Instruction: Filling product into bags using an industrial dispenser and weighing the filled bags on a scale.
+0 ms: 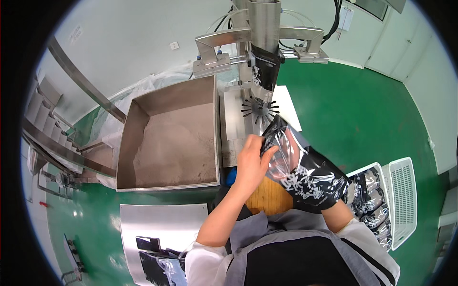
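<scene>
Two hands (253,159), left grasping a black bag (310,178) by its edge, right hidden (grip unclear), wide green floor (343,114) beyond

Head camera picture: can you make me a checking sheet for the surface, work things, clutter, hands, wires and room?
Surface: flat steel sheet, lower left.
Job's things: black bag with see-through window; second black bag beneath a steel tube; steel bin holding grey-brown powder; white basket with filled-looking black packs.
Clutter: black rectangular object and dark flat items on the sheet.
Hands: left hand pinches the bag's edge; right hand behind or inside it, grip unclear.
Cables: black cables, upper right.
Surroundings: green floor, pale walls.
</scene>
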{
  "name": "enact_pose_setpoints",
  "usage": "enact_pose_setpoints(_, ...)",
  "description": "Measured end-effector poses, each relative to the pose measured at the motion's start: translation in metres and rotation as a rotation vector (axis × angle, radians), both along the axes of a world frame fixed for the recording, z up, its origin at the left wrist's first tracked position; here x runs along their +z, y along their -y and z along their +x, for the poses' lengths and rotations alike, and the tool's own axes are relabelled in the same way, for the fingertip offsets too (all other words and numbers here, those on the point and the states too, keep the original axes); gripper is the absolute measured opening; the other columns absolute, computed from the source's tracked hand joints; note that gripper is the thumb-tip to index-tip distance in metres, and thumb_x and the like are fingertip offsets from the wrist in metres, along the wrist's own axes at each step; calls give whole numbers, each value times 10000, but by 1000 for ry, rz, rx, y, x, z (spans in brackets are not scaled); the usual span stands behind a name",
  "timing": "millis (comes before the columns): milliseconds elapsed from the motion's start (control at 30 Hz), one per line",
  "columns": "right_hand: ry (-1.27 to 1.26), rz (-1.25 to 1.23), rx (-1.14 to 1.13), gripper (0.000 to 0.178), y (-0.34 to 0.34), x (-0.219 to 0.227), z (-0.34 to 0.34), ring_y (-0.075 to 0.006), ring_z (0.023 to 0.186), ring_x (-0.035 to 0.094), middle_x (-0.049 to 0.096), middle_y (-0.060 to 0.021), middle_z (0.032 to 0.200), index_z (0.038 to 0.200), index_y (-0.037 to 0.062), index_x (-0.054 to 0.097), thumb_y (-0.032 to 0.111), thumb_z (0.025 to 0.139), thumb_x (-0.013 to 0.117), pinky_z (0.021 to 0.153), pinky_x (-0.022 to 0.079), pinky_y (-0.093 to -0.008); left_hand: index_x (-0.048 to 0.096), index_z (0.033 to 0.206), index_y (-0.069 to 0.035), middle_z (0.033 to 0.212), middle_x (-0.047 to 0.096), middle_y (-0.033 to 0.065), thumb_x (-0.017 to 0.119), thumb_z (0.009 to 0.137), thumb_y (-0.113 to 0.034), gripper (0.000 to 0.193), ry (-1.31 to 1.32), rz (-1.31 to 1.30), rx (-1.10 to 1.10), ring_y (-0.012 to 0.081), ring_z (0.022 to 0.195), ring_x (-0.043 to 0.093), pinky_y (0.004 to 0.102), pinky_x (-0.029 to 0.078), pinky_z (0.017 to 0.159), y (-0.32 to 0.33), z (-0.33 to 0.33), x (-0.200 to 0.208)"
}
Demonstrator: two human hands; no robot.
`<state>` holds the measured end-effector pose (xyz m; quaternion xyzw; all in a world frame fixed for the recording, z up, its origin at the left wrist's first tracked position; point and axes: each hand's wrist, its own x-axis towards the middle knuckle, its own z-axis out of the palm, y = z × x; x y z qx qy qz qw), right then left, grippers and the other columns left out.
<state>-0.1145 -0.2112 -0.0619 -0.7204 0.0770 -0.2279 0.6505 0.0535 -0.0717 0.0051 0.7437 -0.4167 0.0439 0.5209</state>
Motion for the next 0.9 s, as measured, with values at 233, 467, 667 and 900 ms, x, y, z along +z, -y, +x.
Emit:
enact_pose_setpoints(233, -115, -55, 88, 298, 9, 62, -38, -258, 971, 601, 586, -125, 1160, 1093, 17, 572, 70, 807, 633, 885, 467, -368, 608, 711, 8, 573, 459, -49, 589, 918, -284, 358, -716, -205, -135, 34, 562, 388, 236, 326, 491, 9, 17, -25)
enact_pose_setpoints(467, -294, -1303, 193, 231, 0, 173, -33, -311, 1032, 548, 635, -108, 965, 818, 43, 651, 64, 588, 637, 1049, 334, -447, 632, 765, -20, 734, 650, 57, 594, 894, -202, 227, -1199, -558, -59, 124, 591, 586, 256, 463, 564, -4, 71, -27)
enact_pose_setpoints(667, -135, -1397, 362, 152, 41, 173, -12, -250, 742, 578, 567, -54, 692, 724, 65, 638, 89, 575, 659, 735, 470, -402, 645, 812, 12, 780, 662, 93, 603, 877, -178, 206, -1422, -356, -205, 159, 662, 624, 280, 499, 623, 23, 78, -51)
enact_pose_setpoints(900, 270, -1109, -265, 182, 84, 127, 3, -239, 516, 472, 499, -75, 582, 687, 25, 584, 171, 782, 636, 460, 351, -339, 576, 700, -41, 521, 476, -10, 607, 833, -117, 156, -1378, -309, -19, 133, 455, 473, 256, 368, 463, 78, 173, -135)
